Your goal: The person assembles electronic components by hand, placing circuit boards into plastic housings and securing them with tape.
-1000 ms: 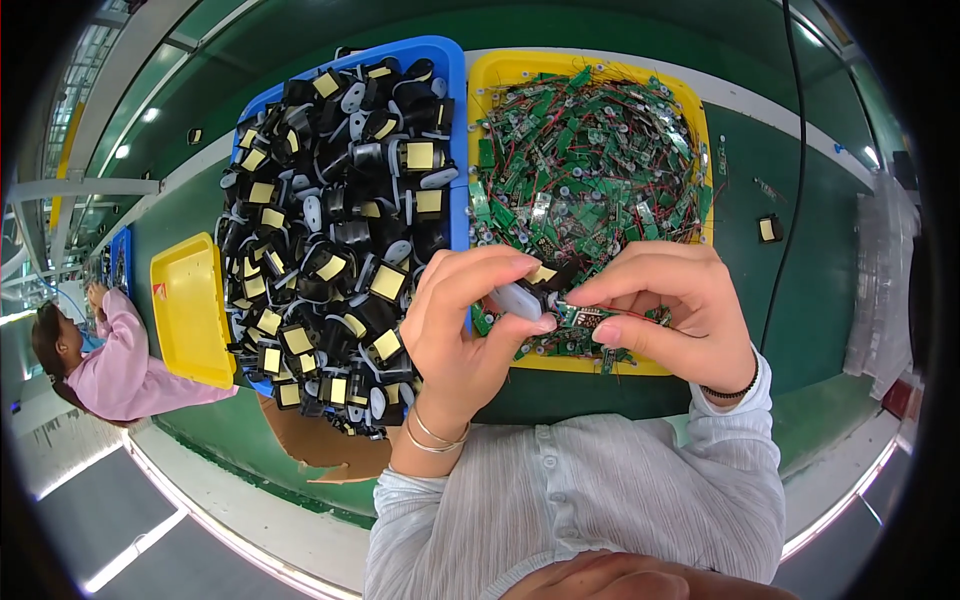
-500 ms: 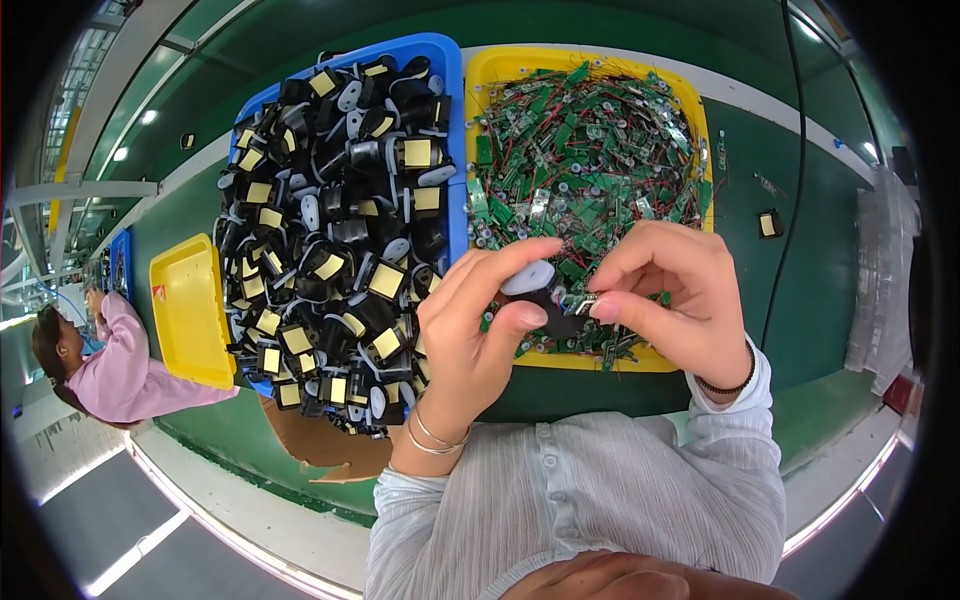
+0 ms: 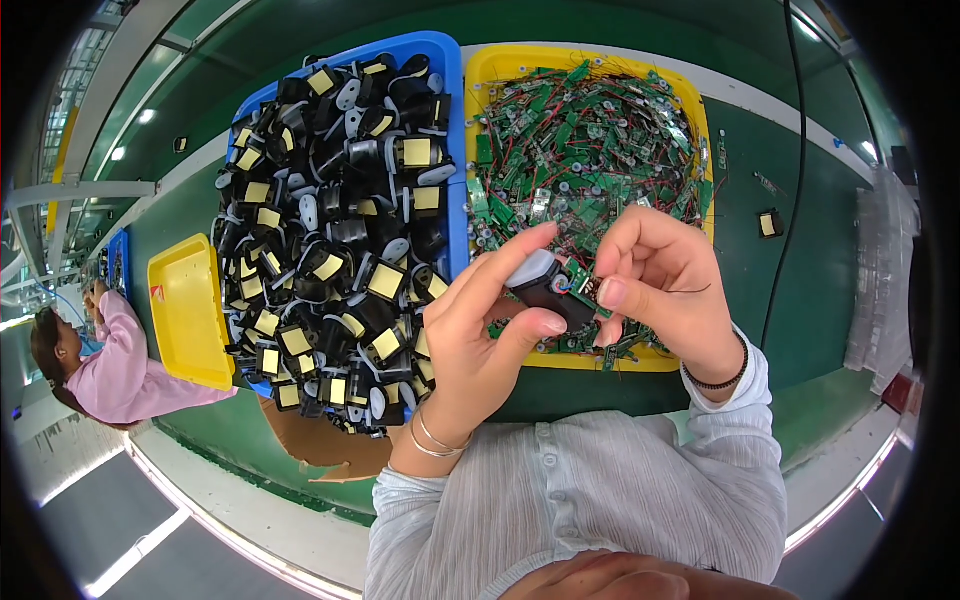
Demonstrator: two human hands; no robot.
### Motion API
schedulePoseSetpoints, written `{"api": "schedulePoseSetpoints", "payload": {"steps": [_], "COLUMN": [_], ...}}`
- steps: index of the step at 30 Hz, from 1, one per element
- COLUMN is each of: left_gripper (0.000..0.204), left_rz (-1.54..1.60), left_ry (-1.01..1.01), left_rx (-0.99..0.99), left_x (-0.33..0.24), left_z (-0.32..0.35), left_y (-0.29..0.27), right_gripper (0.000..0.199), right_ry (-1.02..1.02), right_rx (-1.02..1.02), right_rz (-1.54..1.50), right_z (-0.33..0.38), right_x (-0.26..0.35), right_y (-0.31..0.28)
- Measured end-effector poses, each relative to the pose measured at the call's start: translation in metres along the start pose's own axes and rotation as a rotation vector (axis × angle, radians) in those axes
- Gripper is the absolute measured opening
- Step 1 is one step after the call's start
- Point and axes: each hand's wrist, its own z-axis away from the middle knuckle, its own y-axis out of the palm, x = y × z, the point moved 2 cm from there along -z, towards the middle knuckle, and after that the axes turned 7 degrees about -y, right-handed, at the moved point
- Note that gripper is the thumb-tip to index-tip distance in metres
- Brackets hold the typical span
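Observation:
My left hand (image 3: 478, 325) grips a black plastic housing (image 3: 545, 292) with a grey rounded cap between thumb and fingers. Its opening, with thin wires showing, faces right. Against that opening, my right hand (image 3: 665, 290) pinches a small green circuit board (image 3: 582, 283) between thumb and index finger. A thin dark wire sticks out to the right past the right fingers. Both hands are over the near part of a yellow tray (image 3: 709, 150) heaped with green circuit boards and red wires. How far the board sits in the housing I cannot tell.
Left of that stands a blue tray (image 3: 455, 110) piled with black housings bearing pale yellow pads. A smaller yellow tray (image 3: 172, 345) lies farther left, near a person in pink (image 3: 120, 355). One housing (image 3: 769, 223) and a black cable (image 3: 797, 180) are on the right.
The housing has tilted, its wired opening now showing more. The right hand has shifted slightly left, and the circuit board shows its green face beside the housing.

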Motion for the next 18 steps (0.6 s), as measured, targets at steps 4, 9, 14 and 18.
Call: {"api": "schedulePoseSetpoints", "payload": {"steps": [4, 9, 14, 18], "left_gripper": [0.046, 0.046, 0.045, 0.045], "left_rz": [0.017, 0.057, 0.014, -0.031], "left_ry": [-0.036, -0.033, -0.007, 0.049], "left_rx": [-0.015, -0.011, -0.033, -0.082], "left_x": [-0.0006, 0.0001, -0.0026, 0.0007], "left_z": [-0.0001, 0.0018, 0.0031, 0.0046], "left_y": [-0.0013, 0.0015, 0.0048, 0.0053], "right_gripper": [0.01, 0.009, 0.009, 0.009], "right_ry": [0.01, -0.053, -0.071, -0.061], "right_rx": [0.013, 0.0, -0.007, -0.012], "right_rz": [-0.015, -0.008, -0.024, 0.01], "right_z": [0.0009, 0.0013, 0.0029, 0.0031], "right_x": [-0.0027, -0.0052, -0.0073, -0.0065], "right_y": [0.002, 0.0037, 0.006, 0.0056]}}
